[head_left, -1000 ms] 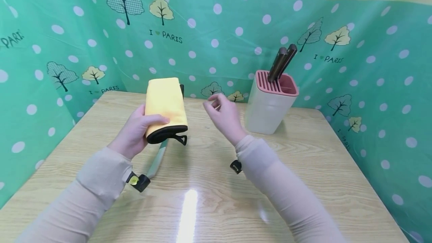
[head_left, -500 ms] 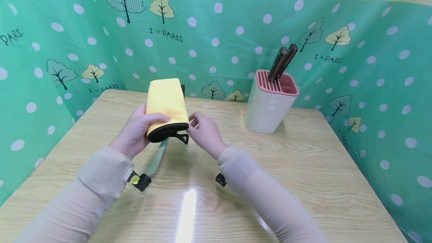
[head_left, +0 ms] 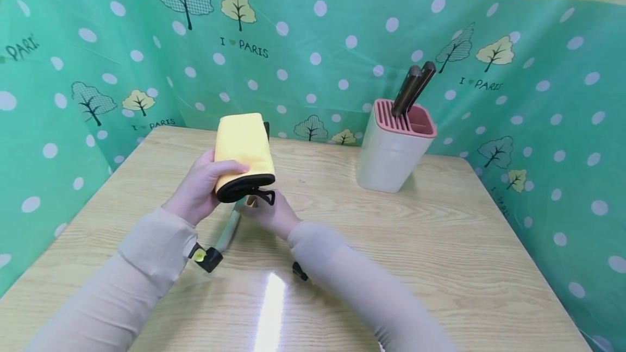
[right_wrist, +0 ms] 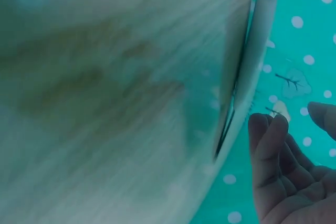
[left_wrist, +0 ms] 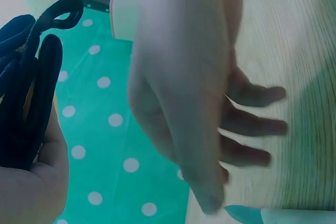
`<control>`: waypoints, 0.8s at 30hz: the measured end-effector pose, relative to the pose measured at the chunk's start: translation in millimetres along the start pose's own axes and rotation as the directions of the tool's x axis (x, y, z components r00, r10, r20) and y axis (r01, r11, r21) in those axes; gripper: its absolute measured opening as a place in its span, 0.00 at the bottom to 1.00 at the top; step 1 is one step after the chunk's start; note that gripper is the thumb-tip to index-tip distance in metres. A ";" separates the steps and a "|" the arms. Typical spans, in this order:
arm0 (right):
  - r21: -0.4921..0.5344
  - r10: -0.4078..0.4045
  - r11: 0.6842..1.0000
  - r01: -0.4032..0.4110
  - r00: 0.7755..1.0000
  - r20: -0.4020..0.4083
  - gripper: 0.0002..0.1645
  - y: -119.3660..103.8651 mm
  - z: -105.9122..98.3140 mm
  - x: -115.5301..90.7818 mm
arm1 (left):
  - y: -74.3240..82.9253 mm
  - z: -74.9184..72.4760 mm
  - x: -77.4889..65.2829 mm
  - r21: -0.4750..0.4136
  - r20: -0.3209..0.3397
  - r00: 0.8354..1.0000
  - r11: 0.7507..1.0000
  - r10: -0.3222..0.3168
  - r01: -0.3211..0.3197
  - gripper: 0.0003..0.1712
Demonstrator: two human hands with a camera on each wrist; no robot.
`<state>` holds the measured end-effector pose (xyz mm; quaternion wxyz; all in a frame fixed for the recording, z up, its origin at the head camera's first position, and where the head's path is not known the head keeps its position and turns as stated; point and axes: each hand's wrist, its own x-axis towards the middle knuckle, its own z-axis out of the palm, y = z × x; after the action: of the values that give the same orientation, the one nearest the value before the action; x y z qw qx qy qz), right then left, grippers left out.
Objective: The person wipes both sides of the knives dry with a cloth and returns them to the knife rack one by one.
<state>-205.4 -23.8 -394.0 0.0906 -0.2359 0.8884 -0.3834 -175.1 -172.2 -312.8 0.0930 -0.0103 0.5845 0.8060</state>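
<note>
My left hand point(head_left: 198, 192) grips a folded yellow towel point(head_left: 244, 145) with black edging and a small black loop, thumb across its front. A knife lies on the wooden table behind it, its pale blade point(head_left: 227, 232) showing below the towel and a dark end above; the towel hides the middle. My right hand point(head_left: 276, 215) is just below the towel's right corner, near the blade, partly covered by the loop. In the left wrist view the right hand point(left_wrist: 178, 72) has loosely bent fingers, and the blade point(left_wrist: 299, 216) lies below them. The right wrist view shows nothing between thumb and fingers.
A white knife block point(head_left: 393, 159) with a pink slotted top stands at the back right, dark-handled knives point(head_left: 413, 88) upright in it. Green dotted cloth point(head_left: 303, 58) hangs behind and beside the table point(head_left: 415, 243).
My right hand has moved left and toward me, from near the knife block to under the towel's right corner. The left hand keeps the towel almost in place.
</note>
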 end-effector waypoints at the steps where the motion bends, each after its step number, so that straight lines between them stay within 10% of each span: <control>1: -0.008 0.003 1.000 -0.003 1.000 0.016 0.18 -1.1 2.9 1.7 | -0.1 0.2 0.4 -0.003 0.002 1.000 1.000 0.003 -0.003 0.23; 10: -0.002 0.108 0.994 -0.109 0.986 0.125 0.29 -10.5 24.9 9.3 | 0.4 0.4 0.9 -0.005 0.013 1.000 1.000 0.010 -0.010 0.25; 24: -0.053 0.206 0.978 -0.200 0.969 0.136 0.16 -13.0 36.0 20.5 | -1.6 -1.7 1.1 -0.015 0.007 1.000 1.000 0.001 -0.001 0.25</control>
<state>-206.4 -64.5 -409.0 0.1873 -0.1720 0.9064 -0.3373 -176.1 -173.2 -314.9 0.0949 -0.0078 0.5782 0.8103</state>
